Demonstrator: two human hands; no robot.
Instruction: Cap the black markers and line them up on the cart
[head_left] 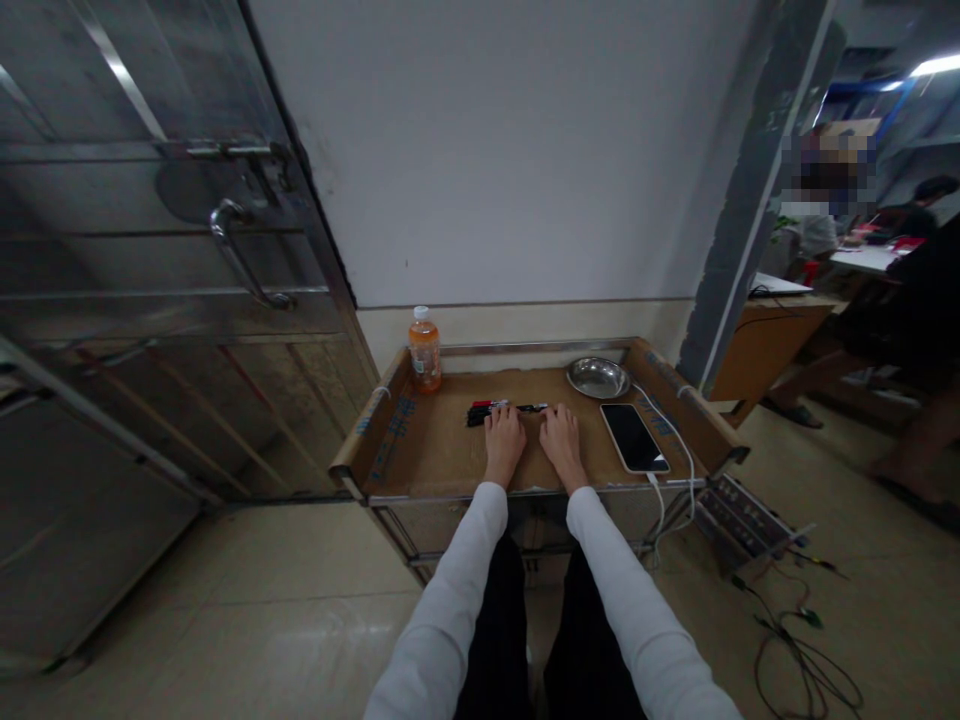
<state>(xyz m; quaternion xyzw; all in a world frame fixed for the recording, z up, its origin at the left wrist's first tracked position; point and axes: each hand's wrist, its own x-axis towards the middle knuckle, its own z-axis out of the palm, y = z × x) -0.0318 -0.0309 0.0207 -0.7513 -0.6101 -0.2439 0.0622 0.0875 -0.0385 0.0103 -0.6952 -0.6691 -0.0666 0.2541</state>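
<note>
Several black markers, one with red on it, lie bunched on the cardboard-lined top of a small cart. My left hand is beside their right end, fingers bent. A dark marker spans the gap between my two hands. My right hand has its fingertips closed on the right end of this marker, and my left fingertips are at its left end. Both hands hide parts of it, and my thumbs are hard to make out.
An orange drink bottle stands at the back left. On the right are a metal dish and a phone with a white cable. Raised cardboard sides edge the cart. Cables lie on the floor; people are at far right.
</note>
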